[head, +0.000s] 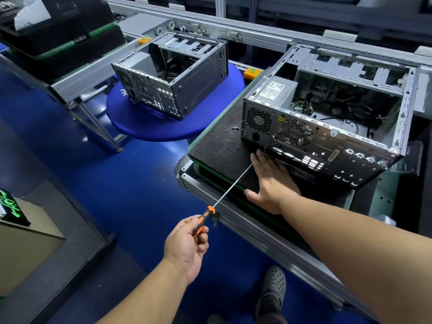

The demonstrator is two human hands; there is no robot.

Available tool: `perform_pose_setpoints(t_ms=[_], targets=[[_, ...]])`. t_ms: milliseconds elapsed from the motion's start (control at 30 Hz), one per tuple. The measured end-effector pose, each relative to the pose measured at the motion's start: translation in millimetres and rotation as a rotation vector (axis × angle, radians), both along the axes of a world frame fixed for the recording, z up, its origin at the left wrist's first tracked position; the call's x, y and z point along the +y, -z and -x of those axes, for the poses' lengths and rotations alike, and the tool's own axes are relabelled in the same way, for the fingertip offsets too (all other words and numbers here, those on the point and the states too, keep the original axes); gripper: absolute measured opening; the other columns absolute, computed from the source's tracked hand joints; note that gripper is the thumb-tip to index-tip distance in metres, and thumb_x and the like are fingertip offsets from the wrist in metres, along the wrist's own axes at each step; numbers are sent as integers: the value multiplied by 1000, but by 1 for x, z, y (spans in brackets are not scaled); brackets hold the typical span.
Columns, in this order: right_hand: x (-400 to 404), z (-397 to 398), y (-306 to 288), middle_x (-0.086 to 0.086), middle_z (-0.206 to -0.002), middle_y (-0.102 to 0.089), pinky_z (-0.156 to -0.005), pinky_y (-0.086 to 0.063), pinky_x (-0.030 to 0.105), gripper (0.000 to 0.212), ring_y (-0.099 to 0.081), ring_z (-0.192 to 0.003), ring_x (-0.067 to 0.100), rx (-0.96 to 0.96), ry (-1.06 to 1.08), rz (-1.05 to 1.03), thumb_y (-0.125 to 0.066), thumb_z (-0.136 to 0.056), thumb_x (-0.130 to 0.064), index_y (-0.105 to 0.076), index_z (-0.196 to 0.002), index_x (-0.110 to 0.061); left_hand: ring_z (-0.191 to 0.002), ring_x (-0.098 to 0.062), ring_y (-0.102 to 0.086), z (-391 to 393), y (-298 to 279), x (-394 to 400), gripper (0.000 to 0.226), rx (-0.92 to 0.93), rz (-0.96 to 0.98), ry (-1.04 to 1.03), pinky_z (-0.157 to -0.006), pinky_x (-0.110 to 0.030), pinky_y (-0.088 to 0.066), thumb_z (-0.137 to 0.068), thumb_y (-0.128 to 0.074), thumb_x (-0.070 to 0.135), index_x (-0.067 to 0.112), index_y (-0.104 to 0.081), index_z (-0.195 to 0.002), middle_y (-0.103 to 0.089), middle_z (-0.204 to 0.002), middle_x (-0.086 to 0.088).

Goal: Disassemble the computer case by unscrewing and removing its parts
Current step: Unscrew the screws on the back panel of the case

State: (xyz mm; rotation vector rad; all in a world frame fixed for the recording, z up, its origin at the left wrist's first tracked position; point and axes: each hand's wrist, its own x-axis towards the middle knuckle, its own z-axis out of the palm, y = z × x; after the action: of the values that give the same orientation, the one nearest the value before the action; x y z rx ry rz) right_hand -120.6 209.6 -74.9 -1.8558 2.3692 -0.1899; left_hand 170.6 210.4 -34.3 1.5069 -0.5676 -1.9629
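An open computer case lies on its side on a black foam mat, its rear panel facing me. Inside sit a grey power supply and loose cables. My left hand grips the orange-black handle of a long screwdriver. Its thin shaft reaches up to the lower left corner of the rear panel. My right hand rests flat on the mat, fingers spread, touching the bottom of the rear panel beside the screwdriver tip. Two loose screws lie on the mat left of the case.
A second open case stands on a round blue table at left. An aluminium conveyor frame runs along the back. The bench's metal edge crosses below my hand. A beige box stands at far left. Blue floor lies below.
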Motion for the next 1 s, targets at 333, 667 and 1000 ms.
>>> perform_pose_setpoints(t_ms=[333, 667, 1000], targets=[[1, 0, -2, -4, -170, 18, -127, 3, 39, 109, 13, -156, 10, -14, -1, -3, -34, -79, -81, 12, -162, -27, -62, -16, -57, 2, 0, 2, 22, 19, -1, -15, -54, -28, -40, -107, -55, 15, 5, -69, -121, -68, -81, -13], [2, 0, -3, -6, -168, 24, -127, 4, 38, 109, 12, -156, 11, -30, -8, -9, -35, -80, -82, 17, -161, -31, -62, -16, -59, -3, 6, 0, 24, 41, -12, -42, -52, -27, -42, -106, -57, 18, 5, -71, -122, -69, -82, -14], [7, 2, -11, -3, -172, 0, -127, -13, 41, 88, -7, -157, 18, -194, 88, 103, -34, -92, -71, -1, -164, -32, -59, -17, -57, -13, 7, -2, 22, 24, 23, -41, -50, -28, -41, -105, -56, 16, 4, -72, -116, -68, -80, -14]])
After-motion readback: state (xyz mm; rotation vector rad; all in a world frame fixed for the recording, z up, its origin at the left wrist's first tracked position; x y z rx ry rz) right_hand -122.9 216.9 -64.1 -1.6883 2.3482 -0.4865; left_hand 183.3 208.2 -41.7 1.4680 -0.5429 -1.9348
